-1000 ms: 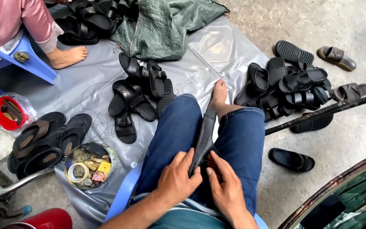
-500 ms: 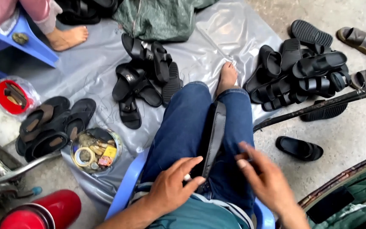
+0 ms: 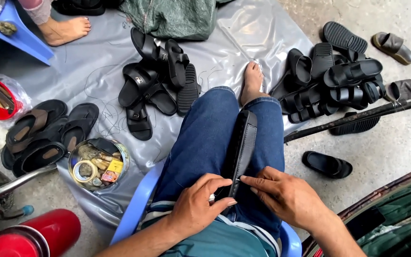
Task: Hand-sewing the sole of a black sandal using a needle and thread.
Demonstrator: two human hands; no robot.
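black sandal (image 3: 243, 143) lies edge-up along the lap, clamped between the 2 jeans-clad knees, heel end toward the body, toe end pointing at the bare foot (image 3: 253, 82) on the grey plastic sheet (image 3: 96, 62).

left hand (image 3: 198, 204): palm down on the left thigh, fingers curled in, thumb and fingertips pinching the near end of the sandal. grasping it.
right hand (image 3: 286, 195): comes in from the right, wrist bent, index finger stretched out with its tip on the sandal's edge, just across from the left fingertips. touching; other fingers loosely curled, no full wrap.

vs 0.5 s ago: right hand was off the sandal, spread out to the right of the thigh; it is now back on the near end. left hand stayed on the sandal, roughly same spot. sandal itself hasn't shifted between the knees. 1.0 s ago both hands were on it, as now.

around: blue plastic chair (image 3: 136, 204) under the person. pile of black sandals (image 3: 158, 81) ahead on the sheet, bigger pile (image 3: 334, 83) to the right, 1 single black sandal (image 3: 327, 164) on the concrete. round tin of odds and ends (image 3: 98, 164) left of the knee, red cylinder (image 3: 29, 235) bottom left. another person's bare foot (image 3: 65, 29) top left by a 2nd blue chair.
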